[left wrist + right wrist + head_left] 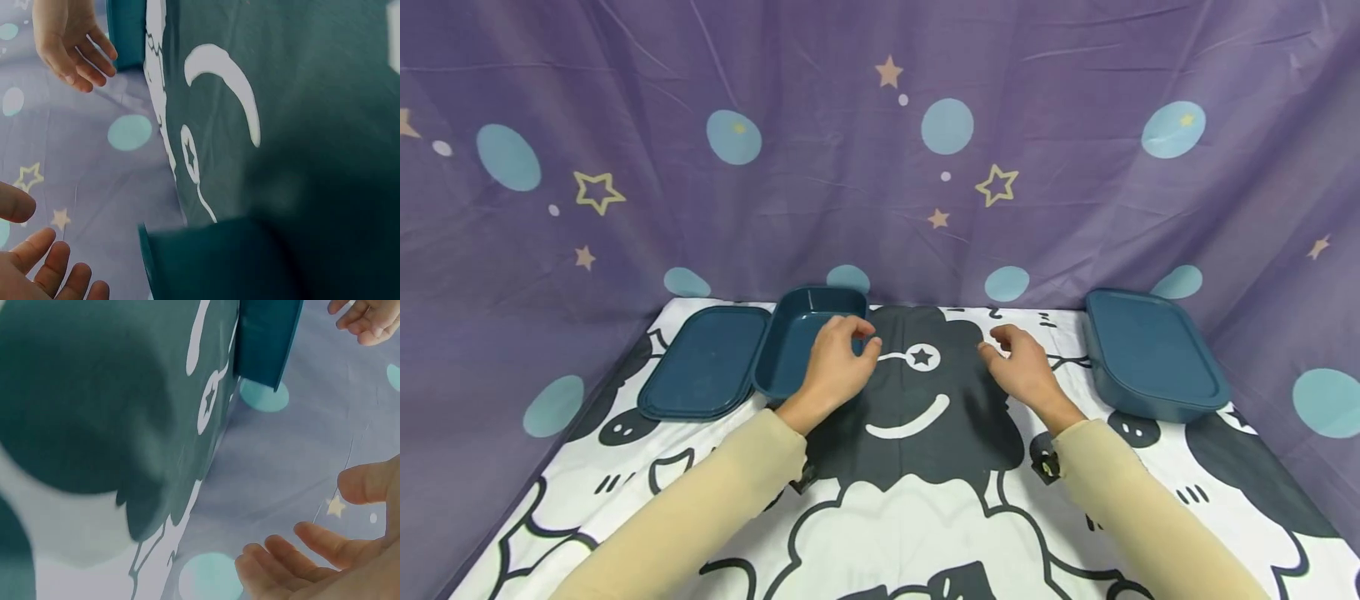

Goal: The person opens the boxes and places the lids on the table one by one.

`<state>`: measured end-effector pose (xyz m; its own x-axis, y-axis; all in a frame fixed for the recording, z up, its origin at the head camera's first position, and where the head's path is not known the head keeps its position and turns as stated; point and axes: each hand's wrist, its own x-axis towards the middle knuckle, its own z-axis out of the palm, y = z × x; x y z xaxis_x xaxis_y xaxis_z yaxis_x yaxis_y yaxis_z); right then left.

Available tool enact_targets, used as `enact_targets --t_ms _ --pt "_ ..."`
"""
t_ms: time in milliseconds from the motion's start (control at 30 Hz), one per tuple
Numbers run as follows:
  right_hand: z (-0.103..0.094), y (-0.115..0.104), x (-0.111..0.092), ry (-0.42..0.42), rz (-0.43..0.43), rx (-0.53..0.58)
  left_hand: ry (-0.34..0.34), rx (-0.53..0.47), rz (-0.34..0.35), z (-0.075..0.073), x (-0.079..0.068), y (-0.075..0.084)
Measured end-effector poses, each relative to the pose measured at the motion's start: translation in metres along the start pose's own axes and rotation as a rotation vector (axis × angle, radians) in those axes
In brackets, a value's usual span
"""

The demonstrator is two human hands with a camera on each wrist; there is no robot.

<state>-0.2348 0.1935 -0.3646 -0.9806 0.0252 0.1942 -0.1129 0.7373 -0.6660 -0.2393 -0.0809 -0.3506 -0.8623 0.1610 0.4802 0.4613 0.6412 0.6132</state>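
In the head view my left hand (838, 362) hovers over the near right side of a dark blue open box (775, 371), its fingers loosely bent and nothing between them. My right hand (1024, 367) is held above the cloth, left of a second blue box (1157, 358) with a lid on it, and it too holds nothing. Beside the open box, on its left, lies a flat blue lid (706, 362). Both wrist views show relaxed, parted fingers: the left hand (37, 272) and the right hand (325, 556).
A white cloth (910, 525) with black cartoon sheep covers the table. Behind it hangs a purple curtain (850, 208) with stars and blue dots, which also lines the sides. The closed box stands near the table's back right.
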Motion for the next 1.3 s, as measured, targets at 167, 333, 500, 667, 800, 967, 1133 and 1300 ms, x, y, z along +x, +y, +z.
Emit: enact_targets --t_ms 167,333,500,667,800,967,1133,1300 --pt "-0.011 0.012 -0.005 -0.009 0.023 -0.031 -0.036 -0.003 0.000 0.014 0.004 0.015" --pt "-0.021 0.024 -0.012 -0.010 0.039 -0.051 -0.076 -0.012 0.010 0.028 0.006 0.028" --pt "-0.032 0.036 -0.018 -0.005 0.037 -0.069 -0.111 -0.002 0.016 0.043 0.006 0.036" --pt "-0.046 0.046 -0.021 0.007 0.057 -0.074 -0.131 0.005 0.020 0.056 0.005 0.042" --pt "-0.059 0.053 -0.023 0.026 0.072 -0.075 -0.150 -0.002 0.027 0.067 0.004 0.050" --pt "-0.072 0.060 -0.026 0.041 0.074 -0.089 -0.160 -0.001 0.036 0.082 0.006 0.059" --pt "-0.085 0.067 -0.028 0.079 0.099 -0.105 -0.185 -0.003 0.015 0.095 0.006 0.069" --pt "-0.100 0.077 -0.031 0.096 0.148 -0.125 -0.245 -0.031 -0.012 0.104 0.006 0.080"
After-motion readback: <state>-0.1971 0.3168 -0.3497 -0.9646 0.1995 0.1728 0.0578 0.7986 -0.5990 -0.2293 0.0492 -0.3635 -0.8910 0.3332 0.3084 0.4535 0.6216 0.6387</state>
